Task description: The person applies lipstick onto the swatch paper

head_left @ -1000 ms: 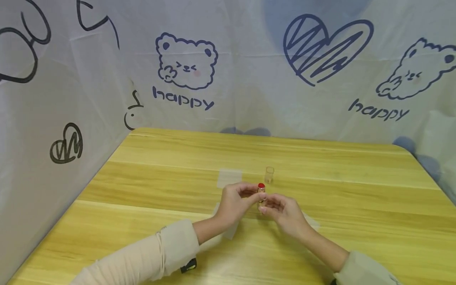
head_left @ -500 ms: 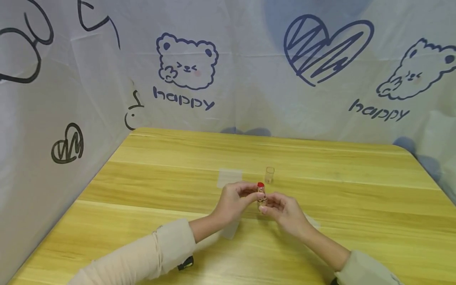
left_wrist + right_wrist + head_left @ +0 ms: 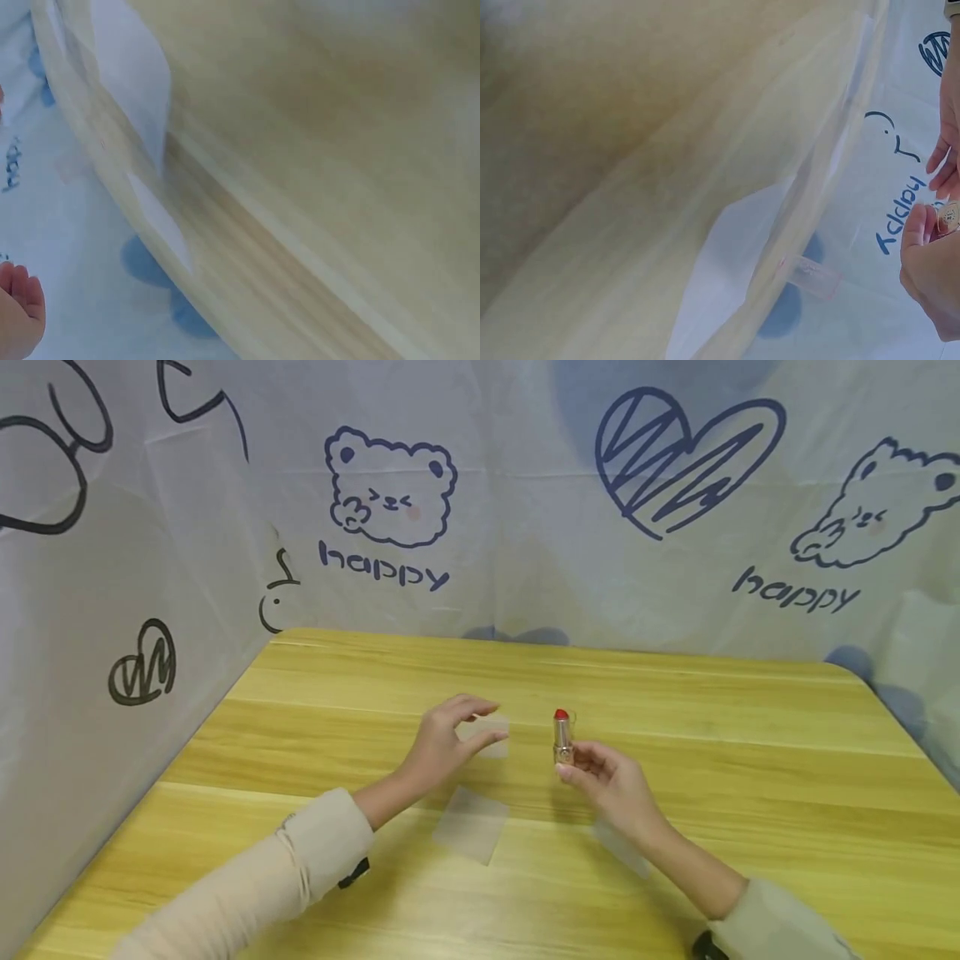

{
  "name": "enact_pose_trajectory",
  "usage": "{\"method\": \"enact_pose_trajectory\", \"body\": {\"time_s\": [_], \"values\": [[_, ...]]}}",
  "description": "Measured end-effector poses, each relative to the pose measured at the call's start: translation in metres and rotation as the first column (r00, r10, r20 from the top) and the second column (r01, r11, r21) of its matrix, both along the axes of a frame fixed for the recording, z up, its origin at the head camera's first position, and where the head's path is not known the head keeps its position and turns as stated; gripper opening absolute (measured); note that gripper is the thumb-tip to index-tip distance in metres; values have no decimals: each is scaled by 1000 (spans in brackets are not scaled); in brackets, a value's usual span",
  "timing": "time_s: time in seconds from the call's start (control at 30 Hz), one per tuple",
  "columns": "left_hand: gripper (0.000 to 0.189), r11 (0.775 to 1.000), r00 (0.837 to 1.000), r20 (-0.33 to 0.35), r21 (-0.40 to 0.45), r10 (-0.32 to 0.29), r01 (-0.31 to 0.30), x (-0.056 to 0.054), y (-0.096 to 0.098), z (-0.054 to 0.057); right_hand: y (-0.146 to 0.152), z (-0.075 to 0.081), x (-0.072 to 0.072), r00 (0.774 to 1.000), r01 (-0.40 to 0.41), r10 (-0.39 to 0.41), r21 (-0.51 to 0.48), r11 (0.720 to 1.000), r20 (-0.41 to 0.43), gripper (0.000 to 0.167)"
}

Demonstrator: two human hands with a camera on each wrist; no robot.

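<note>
In the head view, my right hand (image 3: pixel 618 789) pinches an uncapped lipstick (image 3: pixel 562 742) by its gold base. The lipstick stands upright, with its red tip at the top. My left hand (image 3: pixel 442 743) is off to its left, thumb and fingers spread apart with nothing between them. Partly hidden behind the lipstick is a clear cap (image 3: pixel 574 718) on the table. The right wrist view shows the lipstick's round gold end (image 3: pixel 949 217) in the right hand's fingers. That same view also has the clear cap (image 3: pixel 814 277).
Translucent square sheets lie on the wooden table (image 3: pixel 337 727): one sheet (image 3: pixel 472 825) in front of the left hand, another sheet (image 3: pixel 493 743) behind its fingers, and a third sheet (image 3: pixel 621 847) partly under the right forearm. A printed cloth (image 3: pixel 525 552) hangs behind the table.
My left hand has let go of the lipstick and moved left and away. The right hand has raised the lipstick slightly, and more of it shows now.
</note>
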State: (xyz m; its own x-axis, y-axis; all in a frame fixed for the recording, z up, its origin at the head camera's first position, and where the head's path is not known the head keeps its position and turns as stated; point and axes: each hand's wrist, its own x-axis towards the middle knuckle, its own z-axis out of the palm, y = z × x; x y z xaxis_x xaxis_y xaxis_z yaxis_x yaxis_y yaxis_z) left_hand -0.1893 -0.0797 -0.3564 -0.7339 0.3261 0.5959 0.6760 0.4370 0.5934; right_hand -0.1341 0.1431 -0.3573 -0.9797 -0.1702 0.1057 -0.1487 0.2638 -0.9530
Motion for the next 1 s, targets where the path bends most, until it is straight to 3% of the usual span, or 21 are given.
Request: {"method": "enact_pose_trajectory", "body": {"time_s": [0.1, 0.3, 0.53, 0.6, 0.83, 1.0], "values": [[35, 999, 999, -25, -45, 23, -24, -7, -6, -1, 0, 1, -2, 1000, 12, -12, 1, 1000, -4, 33], [45, 981, 998, 13, -186, 55, -52, -17, -17, -13, -1, 4, -6, 999, 45, -45, 28, 999, -14, 33], [52, 930, 990, -142, -360, 19, -70, -32, -32, -30, -3, 6, -8, 1000, 14, -14, -30, 999, -17, 33], [56, 911, 987, -159, -406, 6, -71, -34, -34, -33, -4, 7, -9, 1000, 4, -4, -63, 998, -1, 34], [67, 822, 1000, -19, -569, 14, -22, -42, -40, -41, -8, 11, -13, 997, 29, -21, -105, 994, 75, 38], [70, 785, 996, 84, -619, 27, 30, -47, -43, -45, -11, 11, -16, 996, 50, -45, -62, 997, 79, 37]]}}
